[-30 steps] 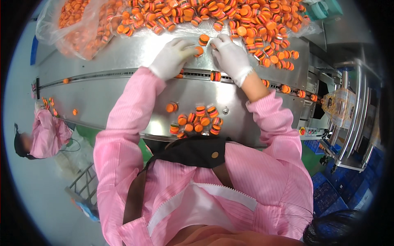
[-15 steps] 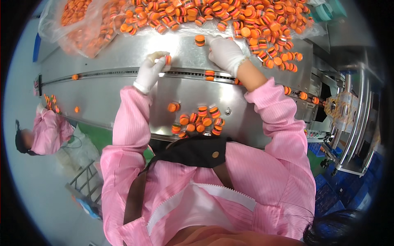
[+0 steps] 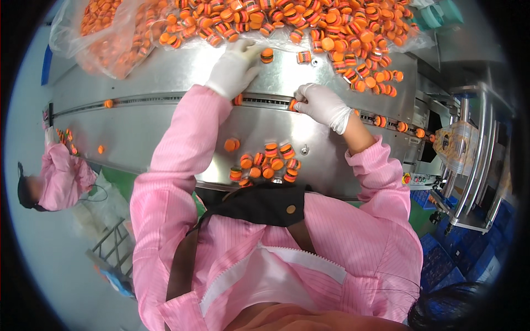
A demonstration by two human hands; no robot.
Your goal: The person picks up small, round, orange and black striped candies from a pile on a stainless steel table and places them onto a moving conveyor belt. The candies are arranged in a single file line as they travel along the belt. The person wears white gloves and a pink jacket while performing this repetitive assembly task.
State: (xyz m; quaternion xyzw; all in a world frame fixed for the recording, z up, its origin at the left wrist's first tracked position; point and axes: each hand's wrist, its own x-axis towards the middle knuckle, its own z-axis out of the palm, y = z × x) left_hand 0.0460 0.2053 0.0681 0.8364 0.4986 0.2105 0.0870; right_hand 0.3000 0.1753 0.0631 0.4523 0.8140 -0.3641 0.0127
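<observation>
My left hand, in a white glove, reaches over the far metal surface with thumb and fingers apart. A loose burger-shaped candy, orange with dark and red layers, sits just right of its fingertips. My right hand, also gloved, is at the conveyor channel. Its fingertips pinch another burger-shaped candy on the channel. A candy shows partly below my left wrist, in the channel.
A large heap of candies covers the far side, beside a clear plastic bag. Several candies lie near me. Rightward the channel carries candies toward a machine with metal posts. Another person in pink works at far left.
My left hand has moved from the channel away to the far surface, without the candy it held. My right hand has come back toward me to the channel. Candies on the channel have shifted right.
</observation>
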